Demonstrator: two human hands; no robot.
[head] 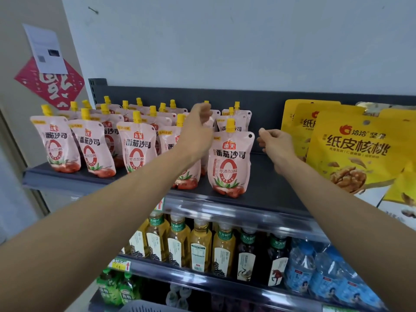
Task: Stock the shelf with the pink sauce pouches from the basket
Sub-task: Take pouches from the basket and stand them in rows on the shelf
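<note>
Several pink sauce pouches with yellow caps stand in rows on the dark top shelf [265,188]. The front right pouch [230,163] stands upright near the shelf's front edge. My left hand [198,129] hovers over the pouches just left of it, fingers curled, with nothing visibly held. My right hand [275,143] is just right of that front pouch, fingers loosely curled and empty, a small gap from the pouch's top corner. A sliver of the basket [144,308] shows at the bottom edge.
Yellow walnut bags [351,154] fill the right of the top shelf. A bare strip of shelf lies between pouches and bags. Tea bottles [200,246] and blue water bottles [324,273] stand on the shelf below. Wall with a red paper decoration [51,84] at left.
</note>
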